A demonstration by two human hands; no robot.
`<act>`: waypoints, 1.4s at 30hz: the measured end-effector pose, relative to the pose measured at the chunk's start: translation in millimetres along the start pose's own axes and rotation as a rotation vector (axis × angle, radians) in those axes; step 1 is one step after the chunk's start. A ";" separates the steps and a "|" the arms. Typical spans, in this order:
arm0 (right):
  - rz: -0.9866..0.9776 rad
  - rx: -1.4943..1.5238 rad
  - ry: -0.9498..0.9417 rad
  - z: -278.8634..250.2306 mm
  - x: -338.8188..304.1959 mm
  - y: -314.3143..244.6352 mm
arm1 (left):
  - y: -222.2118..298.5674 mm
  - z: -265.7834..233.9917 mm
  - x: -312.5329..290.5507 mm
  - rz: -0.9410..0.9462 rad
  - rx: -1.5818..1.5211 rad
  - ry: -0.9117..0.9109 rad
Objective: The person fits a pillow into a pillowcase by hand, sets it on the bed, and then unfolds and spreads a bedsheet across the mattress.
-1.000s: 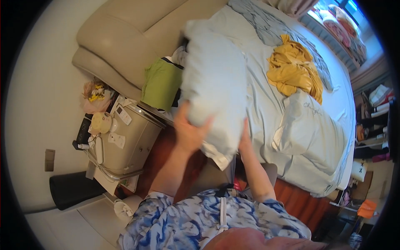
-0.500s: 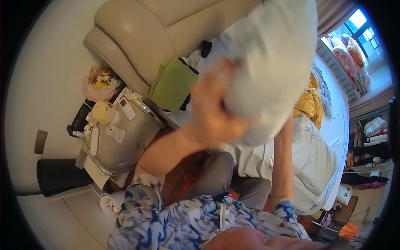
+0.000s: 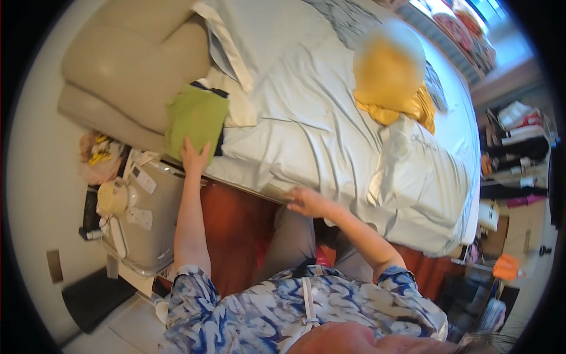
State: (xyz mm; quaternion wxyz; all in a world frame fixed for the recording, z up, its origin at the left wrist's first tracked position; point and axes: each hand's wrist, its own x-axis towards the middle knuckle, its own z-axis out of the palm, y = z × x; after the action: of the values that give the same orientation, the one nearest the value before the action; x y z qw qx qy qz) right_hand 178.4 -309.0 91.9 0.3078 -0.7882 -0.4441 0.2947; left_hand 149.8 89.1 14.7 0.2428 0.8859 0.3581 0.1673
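Note:
My left hand [image 3: 194, 158] rests on the near edge of a folded green cloth [image 3: 196, 121] with its fingers spread. The green cloth lies on dark fabric [image 3: 219, 143] at the bed's near left corner. Over the bed's near edge, close to my knees, my right hand [image 3: 308, 202] hangs with loosely bent fingers and nothing visible in it. Beyond the green cloth, a cream-white cloth piece with a raised edge [image 3: 227, 50] lies against the beige headboard [image 3: 127, 65].
A wrinkled pale sheet [image 3: 295, 112] covers the bed. Yellow fabric [image 3: 389, 88], partly blurred, and a pale pillow [image 3: 421, 171] lie to the right. On the left, a bedside cabinet [image 3: 156, 221] bears a remote control [image 3: 143, 178], a yellow round container [image 3: 112, 197] and cables.
The large white bundle held up before me has left my hands. My left hand has come down onto the green cloth, and my right hand has dropped to the bed's edge.

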 end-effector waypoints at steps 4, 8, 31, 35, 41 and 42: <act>0.328 0.261 0.088 20.0 -86.2 46.1 | -2.4 48.3 -24.6 0.011 -0.043 -0.080; 0.556 0.572 0.480 22.9 -137.2 93.4 | -8.6 54.2 -1.9 0.097 -0.078 0.076; 0.577 1.739 1.557 -73.0 -257.2 271.7 | 94.1 58.7 -68.4 0.335 -0.167 -0.498; 0.248 1.686 1.805 -76.9 -274.8 255.1 | 173.7 48.9 -146.7 0.048 -0.424 -0.880; 0.102 1.443 1.680 -104.0 -277.2 137.7 | 265.7 28.8 -232.1 -0.124 -0.779 -1.337; 0.200 1.452 1.578 -95.9 -278.0 123.1 | 282.7 29.7 -248.5 -0.171 -0.925 -1.488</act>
State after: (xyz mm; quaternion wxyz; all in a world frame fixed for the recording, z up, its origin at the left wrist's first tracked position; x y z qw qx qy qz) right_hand 192.9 -626.8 114.1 0.8761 -0.4175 0.2274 -0.0801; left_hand 149.3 -274.8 115.2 0.7594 0.5480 0.0686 -0.3439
